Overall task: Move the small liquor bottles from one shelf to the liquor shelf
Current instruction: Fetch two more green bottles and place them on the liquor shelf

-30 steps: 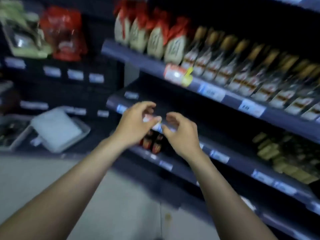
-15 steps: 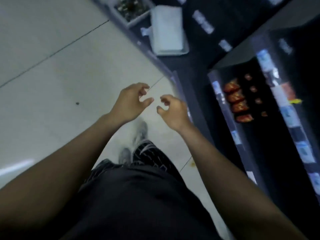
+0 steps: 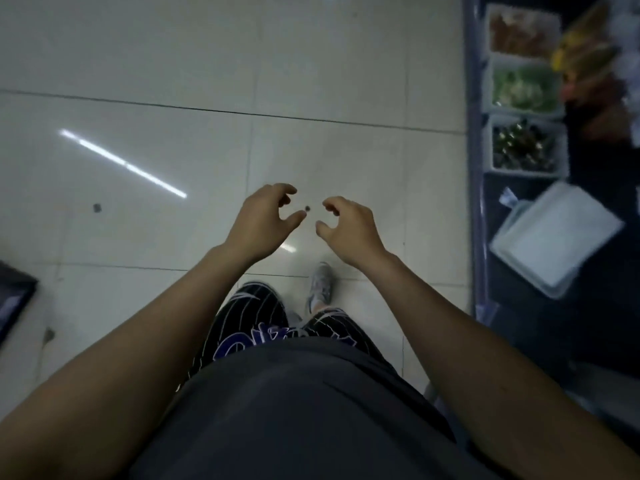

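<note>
No small liquor bottle and no liquor shelf are in view. I look straight down at the tiled floor (image 3: 173, 64). My left hand (image 3: 263, 220) and my right hand (image 3: 349, 230) hover side by side above the floor in front of my body, fingers loosely curled and apart, with nothing in either. My dark shirt, striped trousers and one grey shoe (image 3: 320, 284) show below them.
A low shelf edge (image 3: 472, 168) runs along the right. Behind it stand three white tubs of packaged goods (image 3: 524, 147) and a white lidded tray (image 3: 554, 237). A dark object (image 3: 14, 296) sits at the left edge on the floor.
My view swung from the bottle shelves down and away to the floor. Both hands left the lower shelf with the small red bottles and came away holding nothing.
</note>
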